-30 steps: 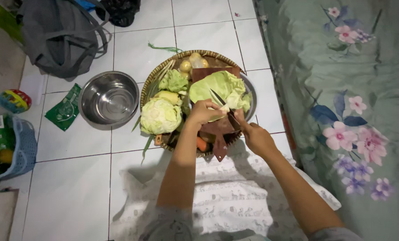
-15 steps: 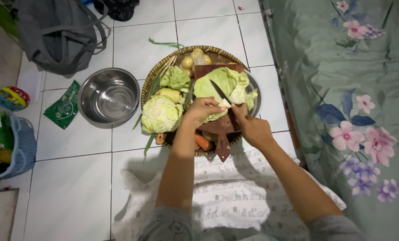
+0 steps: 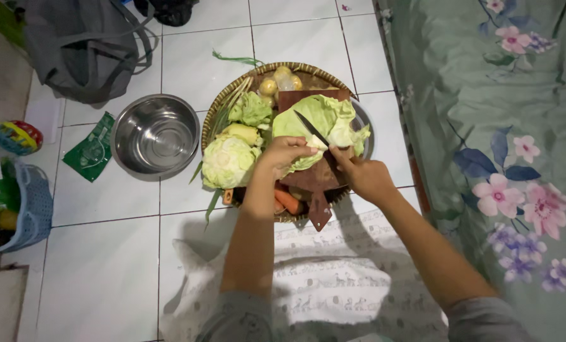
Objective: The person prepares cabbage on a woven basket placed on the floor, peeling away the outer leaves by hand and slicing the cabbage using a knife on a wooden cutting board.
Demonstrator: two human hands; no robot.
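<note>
Pale green cabbage leaf (image 3: 324,120), centre frame, looks light and floppy: your left hand (image 3: 284,154) pinches its stiff white rib, your right hand (image 3: 365,177) grips the dark-bladed knife (image 3: 312,131).

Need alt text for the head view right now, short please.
The right hand holds a knife against cabbage leaves steadied by the left hand on a wooden cutting board in a woven tray. An empty steel bowl sits left.

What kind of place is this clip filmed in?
Likely a home room, with food prepared on the tiled floor: a flowered bedsheet hangs alongside, a woven tray holds vegetables, a steel bowl beside it.
</note>
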